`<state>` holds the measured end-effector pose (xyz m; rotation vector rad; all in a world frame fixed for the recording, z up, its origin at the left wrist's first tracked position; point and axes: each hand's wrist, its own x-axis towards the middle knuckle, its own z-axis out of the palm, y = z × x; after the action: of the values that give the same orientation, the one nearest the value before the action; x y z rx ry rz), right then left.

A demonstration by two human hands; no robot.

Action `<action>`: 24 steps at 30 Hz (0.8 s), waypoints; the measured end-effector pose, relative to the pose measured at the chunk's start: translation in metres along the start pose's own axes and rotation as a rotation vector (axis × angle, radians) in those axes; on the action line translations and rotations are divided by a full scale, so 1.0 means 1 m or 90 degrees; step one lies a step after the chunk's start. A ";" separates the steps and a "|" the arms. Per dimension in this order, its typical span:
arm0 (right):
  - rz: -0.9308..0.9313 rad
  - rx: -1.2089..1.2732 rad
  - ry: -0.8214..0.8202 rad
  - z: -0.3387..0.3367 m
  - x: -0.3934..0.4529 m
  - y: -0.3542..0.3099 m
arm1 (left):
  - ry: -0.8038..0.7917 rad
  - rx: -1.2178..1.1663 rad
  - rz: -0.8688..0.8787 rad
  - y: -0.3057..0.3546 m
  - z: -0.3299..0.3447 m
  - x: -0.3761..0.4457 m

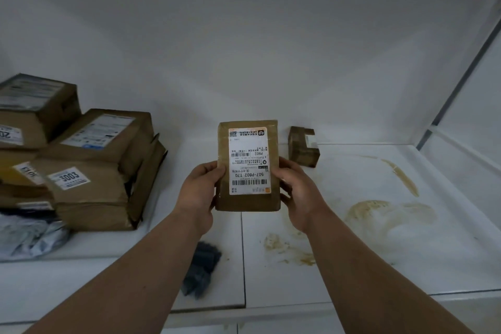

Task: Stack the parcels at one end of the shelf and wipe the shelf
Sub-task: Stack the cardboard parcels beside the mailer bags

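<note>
the flat brown cardboard parcel with a white label (249, 165) is held above the white shelf (379, 225), left hand (202, 187) and right hand (294, 190) fingers curled round its side edges. stacking step, i judge; next it goes left of the fingers onto the brown parcel stack (89, 165).

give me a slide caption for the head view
Both hands hold a labelled brown parcel above the stained white shelf, parcel stack at left.
</note>
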<state>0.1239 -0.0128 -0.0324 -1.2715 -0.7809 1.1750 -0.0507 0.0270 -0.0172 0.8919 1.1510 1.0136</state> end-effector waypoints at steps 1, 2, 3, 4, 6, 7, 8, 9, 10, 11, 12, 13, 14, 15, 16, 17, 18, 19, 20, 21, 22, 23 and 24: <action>0.006 0.005 -0.009 0.004 -0.002 -0.001 | 0.003 0.000 0.000 0.002 -0.004 -0.001; 0.015 0.016 -0.019 0.009 -0.005 -0.001 | 0.004 -0.005 0.001 0.003 -0.008 -0.002; 0.025 0.029 -0.027 0.014 -0.006 -0.002 | 0.002 -0.012 0.004 0.004 -0.012 -0.003; 0.037 0.044 -0.030 0.018 -0.008 -0.002 | -0.004 -0.021 0.009 0.006 -0.016 -0.004; 0.074 0.082 -0.016 0.025 -0.010 -0.001 | -0.016 -0.029 0.027 0.011 -0.021 -0.004; 0.107 0.112 -0.001 0.027 -0.010 -0.001 | -0.019 -0.034 0.032 0.015 -0.023 -0.003; 0.148 0.148 0.012 0.028 -0.011 -0.001 | -0.027 -0.046 0.033 0.019 -0.025 -0.003; 0.189 0.179 0.015 0.030 -0.013 0.000 | -0.040 -0.065 0.031 0.023 -0.027 -0.004; 0.225 0.203 0.005 0.030 -0.014 0.000 | -0.052 -0.092 0.028 0.026 -0.028 -0.005; 0.253 0.222 -0.011 0.031 -0.016 0.002 | -0.060 -0.115 0.029 0.029 -0.030 -0.006; 0.275 0.239 -0.026 0.033 -0.018 0.003 | -0.063 -0.128 0.034 0.030 -0.032 -0.007; 0.293 0.252 -0.037 0.035 -0.019 0.005 | -0.061 -0.128 0.038 0.031 -0.034 -0.008; 0.305 0.264 -0.047 0.037 -0.020 0.006 | -0.059 -0.122 0.040 0.031 -0.036 -0.009; 0.313 0.271 -0.055 0.039 -0.022 0.005 | -0.057 -0.116 0.040 0.031 -0.038 -0.010; 0.317 0.273 -0.062 0.042 -0.024 0.005 | -0.058 -0.112 0.040 0.031 -0.040 -0.010; 0.318 0.272 -0.066 0.044 -0.025 0.004 | -0.062 -0.110 0.040 0.031 -0.042 -0.011; 0.317 0.270 -0.068 0.046 -0.026 0.004 | -0.067 -0.110 0.041 0.031 -0.044 -0.011; 0.315 0.270 -0.067 0.047 -0.027 0.004 | -0.070 -0.112 0.042 0.031 -0.046 -0.012; 0.310 0.271 -0.065 0.049 -0.027 0.004 | -0.075 -0.116 0.044 0.031 -0.048 -0.014; 0.302 0.272 -0.060 0.050 -0.027 0.004 | -0.079 -0.121 0.046 0.032 -0.049 -0.015; 0.294 0.276 -0.054 0.051 -0.027 0.004 | -0.082 -0.125 0.046 0.032 -0.049 -0.016; 0.284 0.281 -0.048 0.052 -0.026 0.005 | -0.082 -0.124 0.044 0.032 -0.051 -0.017; 0.273 0.287 -0.045 0.053 -0.026 0.006 | -0.078 -0.113 0.040 0.032 -0.052 -0.018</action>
<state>0.0660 -0.0227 -0.0244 -1.0435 -0.2635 1.6388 -0.1090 0.0219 0.0085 0.8399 0.9200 1.0804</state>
